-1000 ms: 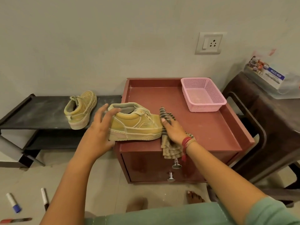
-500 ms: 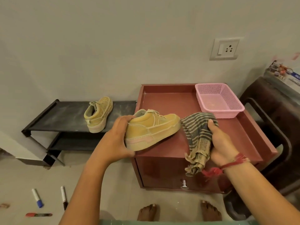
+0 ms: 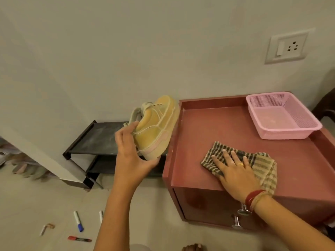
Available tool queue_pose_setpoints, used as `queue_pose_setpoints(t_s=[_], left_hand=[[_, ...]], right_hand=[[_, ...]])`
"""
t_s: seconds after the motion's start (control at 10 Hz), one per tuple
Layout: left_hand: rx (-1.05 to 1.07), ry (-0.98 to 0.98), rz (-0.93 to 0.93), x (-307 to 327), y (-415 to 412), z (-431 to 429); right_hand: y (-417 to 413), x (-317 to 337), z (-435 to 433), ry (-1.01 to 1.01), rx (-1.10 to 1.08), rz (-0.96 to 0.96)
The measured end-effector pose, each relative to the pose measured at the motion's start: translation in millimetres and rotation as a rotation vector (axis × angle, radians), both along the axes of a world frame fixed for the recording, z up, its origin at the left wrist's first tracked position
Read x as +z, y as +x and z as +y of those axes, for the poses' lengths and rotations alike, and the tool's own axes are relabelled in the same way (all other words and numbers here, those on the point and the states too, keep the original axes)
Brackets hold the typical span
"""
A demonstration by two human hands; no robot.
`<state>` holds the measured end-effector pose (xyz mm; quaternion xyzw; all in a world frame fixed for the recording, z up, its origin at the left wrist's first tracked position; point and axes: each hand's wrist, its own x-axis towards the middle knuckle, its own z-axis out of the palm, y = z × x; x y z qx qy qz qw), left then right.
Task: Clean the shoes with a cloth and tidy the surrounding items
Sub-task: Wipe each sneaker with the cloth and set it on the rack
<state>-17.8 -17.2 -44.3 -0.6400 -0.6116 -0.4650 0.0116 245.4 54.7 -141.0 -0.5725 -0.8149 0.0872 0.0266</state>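
Observation:
My left hand (image 3: 132, 156) grips a tan sneaker (image 3: 155, 124) by its heel end and holds it in the air, toe tilted up, left of the red cabinet (image 3: 208, 127) and above the black shoe rack (image 3: 97, 140). The second sneaker is hidden behind the held one. A striped cloth (image 3: 261, 160) lies on the cabinet top near its front edge, and my right hand (image 3: 233, 171) presses flat on it with straight fingers.
A pink mesh basket (image 3: 282, 115) stands at the cabinet's back right. Markers (image 3: 78, 221) and a red pen (image 3: 79, 239) lie on the floor at lower left. Drawer knobs (image 3: 237, 222) stick out of the cabinet front. A wall socket (image 3: 288, 47) is above.
My left hand lifted the sneaker off the cabinet and swung it left, toe up, over the rack. My right hand brought the cloth down onto the cabinet top and flattened on it.

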Motion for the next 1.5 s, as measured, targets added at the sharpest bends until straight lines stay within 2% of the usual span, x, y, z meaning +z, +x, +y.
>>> queue_pose_setpoints(t_s=[0.2,0.4,0.5,0.7,0.9,1.2,1.4,1.5], left_hand=[[0.108,-0.089,0.187,-34,-38,54],[0.075,-0.23,0.333,-94,-56,93],[0.067,-0.283,0.34,-123,-57,98],[0.045,-0.32,0.287,-133,-61,101],[0.066,-0.263,0.365,-132,-60,107],[0.094,-0.196,0.367,-134,-58,120],[0.06,-0.276,0.186,-131,-62,129],[0.075,-0.274,0.153,-124,-67,121]], right_hand=[[-19,5,2,-0.068,0.004,0.041],[-29,9,7,-0.104,-0.003,0.084],[-29,8,8,-0.104,-0.002,0.088],[-30,7,8,-0.089,0.002,0.082],[-33,8,3,-0.082,-0.001,0.065],[-36,6,4,-0.067,0.005,0.04],[-36,5,7,-0.064,0.017,0.032],[-38,6,9,-0.07,0.013,0.042]])
